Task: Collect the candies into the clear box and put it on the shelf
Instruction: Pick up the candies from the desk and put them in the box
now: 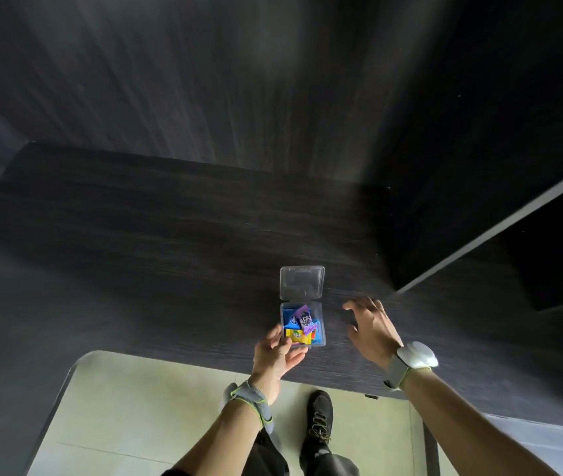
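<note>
Head view shows the clear box (302, 324) on the dark worktop (170, 252), lid (302, 282) flipped open, candies (299, 322) inside; the left hand (275, 355) pinches its near corner while the right hand (371, 326) hovers spread and empty beside it. Lifted unlatched, the box could tip and spill wrappers, and the one-corner grip may let it twist.

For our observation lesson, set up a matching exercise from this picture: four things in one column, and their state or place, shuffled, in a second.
Things:
1. lid
2. candies
3. left hand
4. right hand

States or places:
A. touching the near corner of the clear box
B. flipped open, lying flat on the dark table
C. empty, fingers spread, beside the box
D. inside the box

Pairs: 1-B, 2-D, 3-A, 4-C
</note>
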